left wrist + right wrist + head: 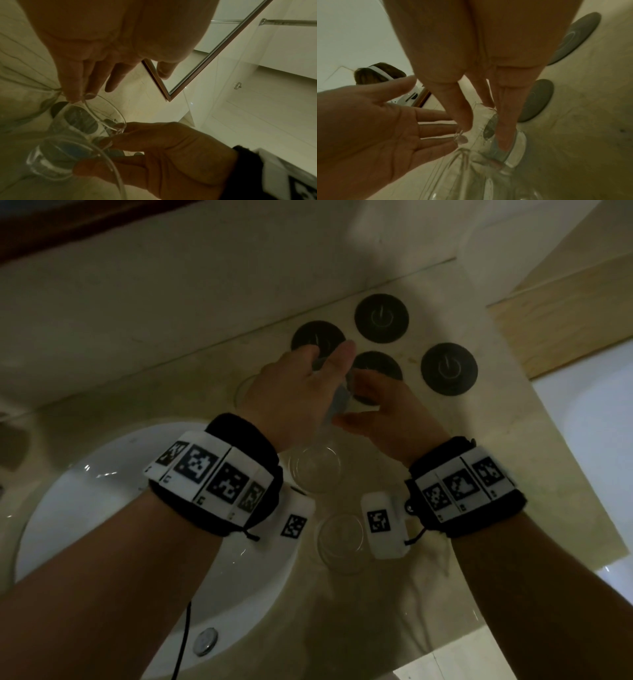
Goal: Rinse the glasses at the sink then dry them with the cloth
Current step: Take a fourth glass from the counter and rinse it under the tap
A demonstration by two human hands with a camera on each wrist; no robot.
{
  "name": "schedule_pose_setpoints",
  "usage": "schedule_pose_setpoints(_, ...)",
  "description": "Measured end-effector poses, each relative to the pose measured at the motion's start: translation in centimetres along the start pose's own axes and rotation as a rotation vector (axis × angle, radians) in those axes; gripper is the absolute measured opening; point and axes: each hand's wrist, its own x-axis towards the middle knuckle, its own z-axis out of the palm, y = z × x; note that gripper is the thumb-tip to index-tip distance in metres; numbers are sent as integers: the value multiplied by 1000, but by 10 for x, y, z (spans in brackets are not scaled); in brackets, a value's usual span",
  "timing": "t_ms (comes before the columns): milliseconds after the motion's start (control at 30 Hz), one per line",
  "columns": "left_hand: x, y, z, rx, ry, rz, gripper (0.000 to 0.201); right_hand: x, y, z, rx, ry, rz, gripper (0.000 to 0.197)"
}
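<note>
A clear glass [337, 400] is held tilted above the counter, between both hands. My right hand [371, 404] grips it: in the left wrist view the right hand's fingers [123, 143] curl round the glass [77, 135], and in the right wrist view its thumb [464, 116] and a finger pinch the glass [489, 127]. My left hand [308, 381] is spread flat, its straight fingertips [73, 96] touching the rim. Two more clear glasses [315, 467] [340, 537] stand upright on a pale wrinkled cloth [431, 563] beside the sink [85, 508].
Several black round coasters [382, 318] [448, 369] lie on the beige counter behind the hands. The white basin has a metal drain [205, 642], and a black cable [181, 645] hangs over it. A mirror corner [169, 99] is on the wall.
</note>
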Motion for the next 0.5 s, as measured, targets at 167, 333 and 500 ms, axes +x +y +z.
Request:
schedule_pose_setpoints(167, -2, 2, 1, 15, 60, 35, 59, 0, -3, -4, -29, 15, -6, 64)
schedule_pose_setpoints(333, -6, 1, 0, -79, 88, -6, 53, -10, -5, -9, -20, 60, -66, 54)
schedule_pose_setpoints(500, -16, 3, -12, -64, 122, 78, 26, -24, -19, -20, -36, 141, -142, 54)
